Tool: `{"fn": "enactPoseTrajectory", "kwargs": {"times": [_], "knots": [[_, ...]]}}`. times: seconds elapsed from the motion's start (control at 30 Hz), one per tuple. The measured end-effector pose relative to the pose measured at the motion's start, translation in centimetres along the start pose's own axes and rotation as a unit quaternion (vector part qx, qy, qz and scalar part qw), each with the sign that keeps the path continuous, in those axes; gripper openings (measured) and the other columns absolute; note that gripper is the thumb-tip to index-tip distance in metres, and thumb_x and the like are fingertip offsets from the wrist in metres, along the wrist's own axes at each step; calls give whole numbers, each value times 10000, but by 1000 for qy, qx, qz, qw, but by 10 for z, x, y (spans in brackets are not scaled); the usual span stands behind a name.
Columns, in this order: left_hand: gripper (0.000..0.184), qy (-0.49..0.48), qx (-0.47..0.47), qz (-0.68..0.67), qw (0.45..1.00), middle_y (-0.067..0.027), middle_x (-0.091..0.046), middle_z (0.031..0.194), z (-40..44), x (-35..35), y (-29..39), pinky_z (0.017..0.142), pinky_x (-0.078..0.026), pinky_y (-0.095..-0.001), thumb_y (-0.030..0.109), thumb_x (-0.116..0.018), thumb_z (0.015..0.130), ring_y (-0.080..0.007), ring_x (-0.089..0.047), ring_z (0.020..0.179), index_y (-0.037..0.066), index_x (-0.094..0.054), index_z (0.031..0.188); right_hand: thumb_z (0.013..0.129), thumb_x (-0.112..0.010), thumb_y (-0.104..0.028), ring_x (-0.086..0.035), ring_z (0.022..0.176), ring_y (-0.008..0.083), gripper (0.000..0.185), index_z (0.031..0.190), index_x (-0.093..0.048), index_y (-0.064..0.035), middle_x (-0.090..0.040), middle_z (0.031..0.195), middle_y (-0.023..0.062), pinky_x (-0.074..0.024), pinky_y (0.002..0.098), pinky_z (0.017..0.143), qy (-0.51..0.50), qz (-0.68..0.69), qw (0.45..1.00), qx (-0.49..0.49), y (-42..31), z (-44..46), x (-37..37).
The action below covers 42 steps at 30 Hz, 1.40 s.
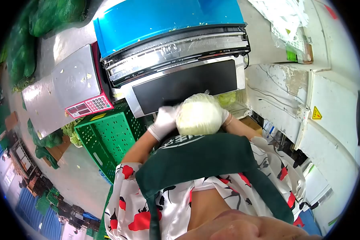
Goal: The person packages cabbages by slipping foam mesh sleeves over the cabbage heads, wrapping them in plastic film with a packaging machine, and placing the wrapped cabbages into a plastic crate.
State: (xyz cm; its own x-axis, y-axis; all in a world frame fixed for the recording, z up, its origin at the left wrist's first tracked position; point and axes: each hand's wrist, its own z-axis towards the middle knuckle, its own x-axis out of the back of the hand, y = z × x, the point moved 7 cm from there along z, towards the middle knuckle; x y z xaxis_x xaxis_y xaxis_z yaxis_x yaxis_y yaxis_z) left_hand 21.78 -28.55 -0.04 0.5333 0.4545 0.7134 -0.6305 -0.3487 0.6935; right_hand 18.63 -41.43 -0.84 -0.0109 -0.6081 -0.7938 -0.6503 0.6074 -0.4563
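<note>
Both left grip [165, 121] and right grip [225, 115] clasp a wrapped cabbage [199, 115] near machine [172, 48], scale [76, 78] and crate [115, 138].

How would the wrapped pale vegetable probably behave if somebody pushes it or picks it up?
The wrapped vegetable would probably roll when pushed, as its outline looks rounded. Its shiny clear film may feel a little slippery. It is likely firm rather than floppy, since it shows a full, unsagging shape between the left hand and right hand.

Pale grey floor [76, 176] spreads at left; white panelling [328, 140] (yellow warning triangle [317, 113] attached) stands at right.
</note>
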Motion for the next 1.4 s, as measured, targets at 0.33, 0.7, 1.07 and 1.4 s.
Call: {"fn": "enactPoseTrajectory", "kwargs": {"times": [0.33, 0.7, 1.07, 1.4], "knots": [[714, 9, 127, -678, 724, -132, -258, 1592, 69, 53, 28, 1187, -196, -380, 484, -433, 990, -253, -256, 1458, 5, -308, 1504, 895, -667, -255, -681, 826, 247, 276, 964, -631, 11, -684, 921, 128, -540, 329, 746, 270, -484, 828, 89, -100, 10, -15], [775, 274, 69, -860, 425, -131, -379, 1524, -50, 80, -35, 1157, -292, -514, 638, -398, 931, -324, -382, 1385, 109, -352, 1496, 907, -614, -233, -663, 950, 292, 288, 1135, -654, -62, -686, 1053, 152, -522, 386, 816, 604, -689, 345, 202, -379, -86, 183], [829, 667, 370, -577, 291, -77, -490, 1428, -367, 36, -153, 978, -456, -568, 733, -492, 780, -348, -504, 1257, 219, -458, 1429, 917, -553, -218, -665, 989, 354, 252, 1089, -651, -61, -689, 971, 193, -537, 442, 816, 638, -718, 253, -111, -454, -98, 391], [827, 584, 374, -270, 668, -176, -502, 1390, -121, 312, -261, 973, -444, -404, 446, -656, 891, -281, -540, 1200, -13, -305, 1482, 969, -593, -178, -651, 1002, 330, 334, 1272, -577, -38, -669, 1113, 193, -513, 386, 855, 622, -674, 148, 370, -509, -70, 83]]}}
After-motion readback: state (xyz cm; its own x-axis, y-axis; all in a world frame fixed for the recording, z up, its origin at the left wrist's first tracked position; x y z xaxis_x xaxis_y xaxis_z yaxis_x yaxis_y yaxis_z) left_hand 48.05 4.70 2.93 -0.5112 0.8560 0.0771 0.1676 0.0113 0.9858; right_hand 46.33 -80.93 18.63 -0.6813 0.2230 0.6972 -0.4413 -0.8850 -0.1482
